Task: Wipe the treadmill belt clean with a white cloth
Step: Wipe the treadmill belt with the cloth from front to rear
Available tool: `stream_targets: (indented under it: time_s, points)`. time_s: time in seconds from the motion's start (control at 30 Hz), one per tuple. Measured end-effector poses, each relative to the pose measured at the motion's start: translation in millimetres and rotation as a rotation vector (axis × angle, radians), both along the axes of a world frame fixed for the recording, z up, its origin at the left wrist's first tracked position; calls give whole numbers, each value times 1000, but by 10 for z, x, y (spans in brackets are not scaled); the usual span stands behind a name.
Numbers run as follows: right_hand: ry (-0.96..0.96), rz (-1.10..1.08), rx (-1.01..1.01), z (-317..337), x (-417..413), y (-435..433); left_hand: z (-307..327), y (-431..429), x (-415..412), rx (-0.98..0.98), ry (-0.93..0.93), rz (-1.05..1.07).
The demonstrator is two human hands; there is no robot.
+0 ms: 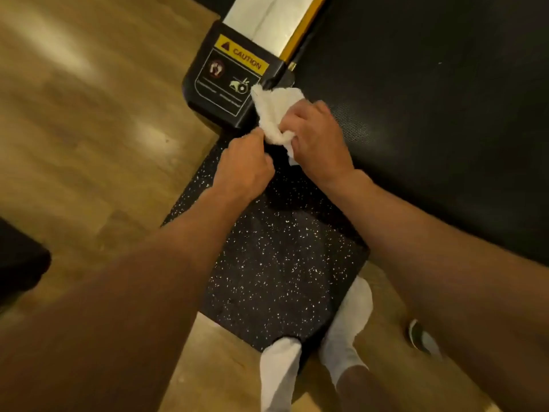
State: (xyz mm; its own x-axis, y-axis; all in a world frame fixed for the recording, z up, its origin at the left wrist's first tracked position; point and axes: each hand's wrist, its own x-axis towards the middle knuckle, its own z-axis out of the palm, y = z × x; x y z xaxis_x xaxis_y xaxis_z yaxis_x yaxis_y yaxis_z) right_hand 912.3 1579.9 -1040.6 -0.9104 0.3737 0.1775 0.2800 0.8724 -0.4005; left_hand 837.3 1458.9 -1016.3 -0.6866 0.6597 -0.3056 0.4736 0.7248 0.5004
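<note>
At the near corner of the dark, finely dotted treadmill belt [416, 99], the soft, crumpled white cloth [274, 114] lies against the edge. The right hand [318, 138] grasps its fluffy bunch, and the left hand [245, 165] pinches its lower fold. Just beside it, a glossy black end cap [208, 96] carries a yellow label [242, 56] reading "CAUTION". Below lies a speckled rubber mat [276, 263].

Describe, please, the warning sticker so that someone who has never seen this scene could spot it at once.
Start at the black treadmill belt filling the upper right. At its near left corner sits a black end cap, just beyond the white cloth. The sticker lies on that cap: its yellow CAUTION band is the only lettering here.
</note>
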Motion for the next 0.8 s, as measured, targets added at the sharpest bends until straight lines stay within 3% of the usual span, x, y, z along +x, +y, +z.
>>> stream_targets:
  time_s: [0.1, 0.23, 0.3, 0.43, 0.6, 0.8]
  points:
    - [-391, 338, 253, -85, 109, 54, -108, -275, 85, -66, -41, 33]
    - [-852, 530, 492, -6, 767, 98, -257, -331, 502, -110, -225, -48]
    - [-808, 591, 550, 150, 917, 144, -276, -227, 737, -75, -329, -99]
    - [-461, 571, 458, 353, 477, 318, -227, 57, 1057, 42, -393, 24]
    - [-380, 639, 462, 183, 427, 415, -177, 220, 1192, 151, -393, 206]
    - [-701, 689, 403, 271, 1295, 616, -233, 333, 1675, 100, -507, 71]
